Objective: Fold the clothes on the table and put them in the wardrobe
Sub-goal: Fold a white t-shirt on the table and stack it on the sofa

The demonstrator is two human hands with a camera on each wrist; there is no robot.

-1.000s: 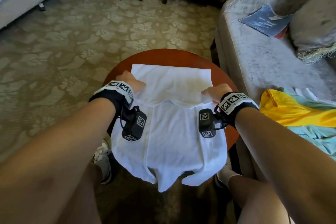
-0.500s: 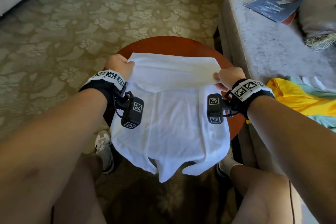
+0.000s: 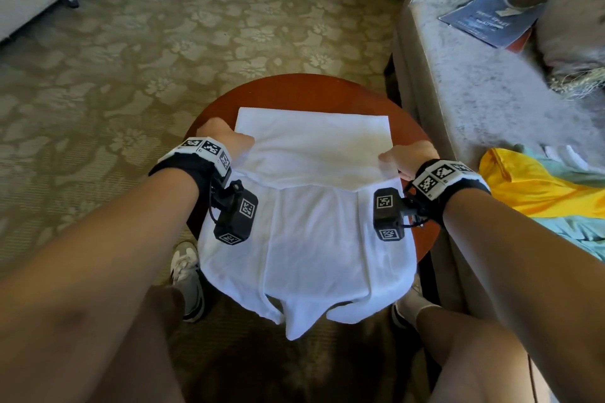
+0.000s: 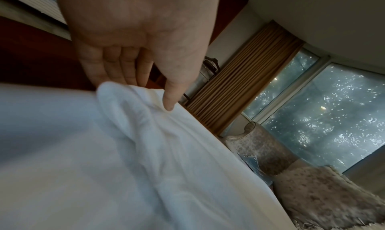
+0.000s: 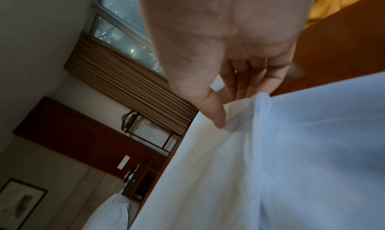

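A round wooden table (image 3: 288,88) carries the white shirt (image 3: 311,239), its far part folded back between the grips. Left hand (image 3: 226,137) and right hand (image 3: 409,157) each pinch a fold corner, thumb over fingers.

Round wooden table (image 3: 330,88) bearing a partly folded white garment (image 3: 311,239) (near edge overhanging), on patterned carpet (image 3: 163,52).

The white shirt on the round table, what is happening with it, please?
A person is folding the white shirt on the round wooden table. The left hand and the right hand each pinch one side of the fold, and the far part lies doubled over flat. The near end hangs off the table's edge. More clothes, yellow and light green, wait on the sofa.
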